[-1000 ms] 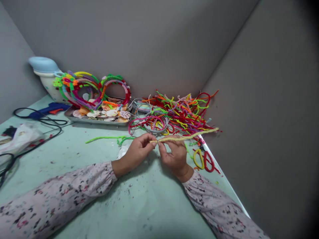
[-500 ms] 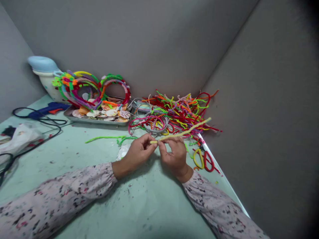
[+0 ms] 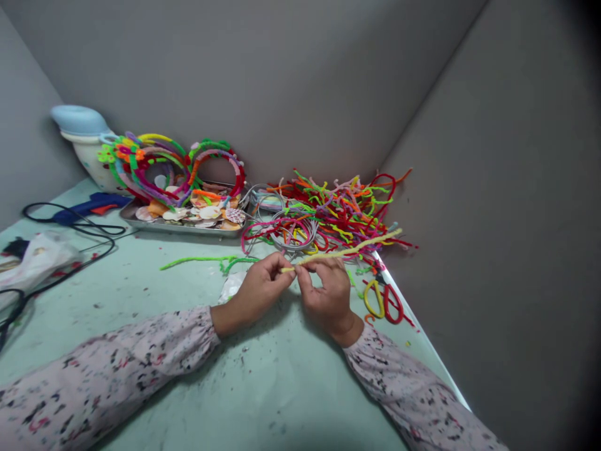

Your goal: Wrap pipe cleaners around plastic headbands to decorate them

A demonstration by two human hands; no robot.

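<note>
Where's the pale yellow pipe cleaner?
In the head view, the pale yellow pipe cleaner is pinched by the left hand and right hand, its long end pointing right, near the multicoloured pipe-cleaner pile.

Clock centred on my fingertips, 12 = straight ahead. Pipe cleaner (image 3: 359, 248) spans my left hand (image 3: 256, 283) and right hand (image 3: 329, 291), long end out toward 2–3. Wire coil (image 3: 287, 245) at 12, just past my hands; strand pile (image 3: 340, 210) at 1, behind and right of it, near the wall (image 3: 291, 75). Tray (image 3: 188, 231) at 10, shells (image 3: 209, 213) in it, hoops (image 3: 241, 178) standing over them. Lidded container (image 3: 91, 153) at 10, behind-left of tray. Glue gun (image 3: 87, 208) also 10, left of tray. Plastic bag (image 3: 47, 260) at 9. Loose strands (image 3: 200, 259) at 9–10, just beyond left hand. Two loops (image 3: 393, 305) at 4, by the table (image 3: 263, 394) edge.
</note>
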